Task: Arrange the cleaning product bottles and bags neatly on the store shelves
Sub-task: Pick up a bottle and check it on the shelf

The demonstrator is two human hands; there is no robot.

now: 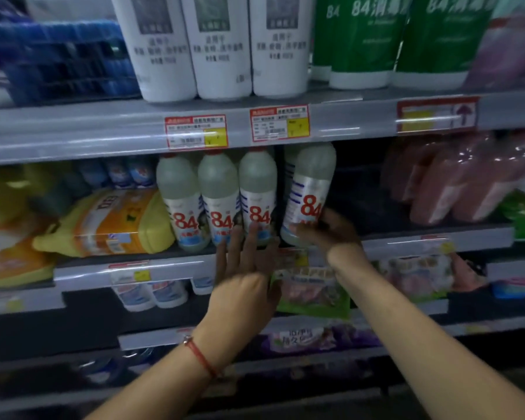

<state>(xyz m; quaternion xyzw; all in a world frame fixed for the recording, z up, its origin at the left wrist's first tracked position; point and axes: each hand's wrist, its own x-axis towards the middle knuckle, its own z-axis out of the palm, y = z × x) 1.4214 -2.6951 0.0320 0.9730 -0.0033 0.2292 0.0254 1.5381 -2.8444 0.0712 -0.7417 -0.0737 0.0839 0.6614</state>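
Right hand (322,230) grips the tilted bottle (308,195) at its base to stand it; left hand (240,268), fingers spread, steadies the row (219,201) beside.

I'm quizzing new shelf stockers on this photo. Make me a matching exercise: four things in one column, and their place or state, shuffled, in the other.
Things
1. tilted 84 bottle
2. left hand
3. yellow bag
4. green 84 pouches

Place or state
A. lying on its side, left of the standing bottles
B. top shelf, right
C. gripped near its base by the right hand
D. fingers straight against the standing bottles

Pairs: 1-C, 2-D, 3-A, 4-B
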